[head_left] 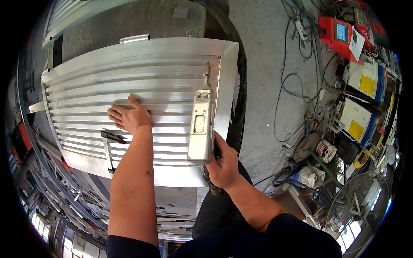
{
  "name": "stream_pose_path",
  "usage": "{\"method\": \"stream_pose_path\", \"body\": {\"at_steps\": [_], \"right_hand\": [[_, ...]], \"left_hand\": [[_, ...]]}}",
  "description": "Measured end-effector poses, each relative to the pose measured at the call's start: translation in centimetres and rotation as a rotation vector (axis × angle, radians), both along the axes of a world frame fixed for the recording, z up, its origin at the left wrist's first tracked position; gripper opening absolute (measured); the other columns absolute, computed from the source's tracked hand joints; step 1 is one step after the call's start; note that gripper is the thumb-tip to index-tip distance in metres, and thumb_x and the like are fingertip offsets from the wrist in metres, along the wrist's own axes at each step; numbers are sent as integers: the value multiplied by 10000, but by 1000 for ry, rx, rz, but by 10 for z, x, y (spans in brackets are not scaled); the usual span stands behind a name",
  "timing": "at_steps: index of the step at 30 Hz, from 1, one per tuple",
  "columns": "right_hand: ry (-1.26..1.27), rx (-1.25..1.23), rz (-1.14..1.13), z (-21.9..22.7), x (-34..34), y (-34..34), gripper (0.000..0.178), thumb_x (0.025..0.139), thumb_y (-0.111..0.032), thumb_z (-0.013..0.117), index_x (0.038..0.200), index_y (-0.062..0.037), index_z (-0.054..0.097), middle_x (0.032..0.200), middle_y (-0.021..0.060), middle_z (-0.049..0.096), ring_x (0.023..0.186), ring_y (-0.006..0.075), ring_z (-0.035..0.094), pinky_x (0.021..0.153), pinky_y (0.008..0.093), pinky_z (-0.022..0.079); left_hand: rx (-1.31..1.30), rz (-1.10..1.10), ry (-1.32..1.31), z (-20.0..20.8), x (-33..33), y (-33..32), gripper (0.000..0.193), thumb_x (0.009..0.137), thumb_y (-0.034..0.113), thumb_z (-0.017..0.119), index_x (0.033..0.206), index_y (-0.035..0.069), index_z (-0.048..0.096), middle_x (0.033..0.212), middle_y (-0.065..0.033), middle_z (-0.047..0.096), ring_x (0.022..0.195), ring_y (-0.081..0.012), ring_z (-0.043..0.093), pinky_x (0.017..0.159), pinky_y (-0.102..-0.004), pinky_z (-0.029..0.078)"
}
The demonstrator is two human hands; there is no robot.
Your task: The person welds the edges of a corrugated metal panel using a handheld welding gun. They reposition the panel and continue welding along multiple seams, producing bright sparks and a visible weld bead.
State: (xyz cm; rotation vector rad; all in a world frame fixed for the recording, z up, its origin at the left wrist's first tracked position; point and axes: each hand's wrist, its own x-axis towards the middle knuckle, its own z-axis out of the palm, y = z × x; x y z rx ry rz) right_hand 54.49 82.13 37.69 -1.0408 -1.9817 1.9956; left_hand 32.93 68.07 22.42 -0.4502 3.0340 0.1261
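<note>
In my right hand (pixel 226 167) is a handheld welding gun (pixel 200 139) with a pale metal, boxy body and a narrow nozzle pointing away from me. My fingers wrap its grip, partly hidden behind the body. The nozzle tip is over the right end of a louvred aluminium panel (pixel 137 50), close to the seam between slats and frame; whether it touches cannot be told. Flat on the slats, left of the gun, lies my left hand (pixel 132 117), fingers spread and holding nothing. A bar clamp (pixel 112 136) with black jaws sits at the panel's near edge, beside my left forearm.
A short metal tube (pixel 135 39) lies on the panel's far edge. A dark hose (pixel 241 77) curves past the right side. Loose cables (pixel 284 86) cover the floor toward a red machine with a screen (pixel 340 34). At lower right stands a fan (pixel 359 206); metal lengths (pixel 75 189) are stacked left.
</note>
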Motion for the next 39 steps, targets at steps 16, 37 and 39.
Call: {"method": "stream_pose_path", "body": {"at_steps": [16,37,39], "right_hand": [[-256,-47,399,60,85,101,554,914,-142,629,1400,73,471,1132,204,696,991,249,711,853,326,546],[-419,-210,542,276,20,439,381,916,59,484,1285,17,567,916,77,671,807,155,645,740,302,541],[-458,23,821,303,-13,491,400,882,34,540,1278,10,592,963,115,705,846,201,670,783,338,545]], "left_hand": [[-28,4,33,0,-2,-2,841,971,626,424,1559,45,273,1649,-164,179,1536,-333,102,1233,-482,112],[310,75,-571,147,99,99,583,925,406,620,1358,25,537,1242,-231,637,1151,-385,608,993,-453,478],[313,100,-686,170,131,118,523,928,473,593,1109,-9,691,1044,-251,701,1015,-393,670,902,-464,523]]}}
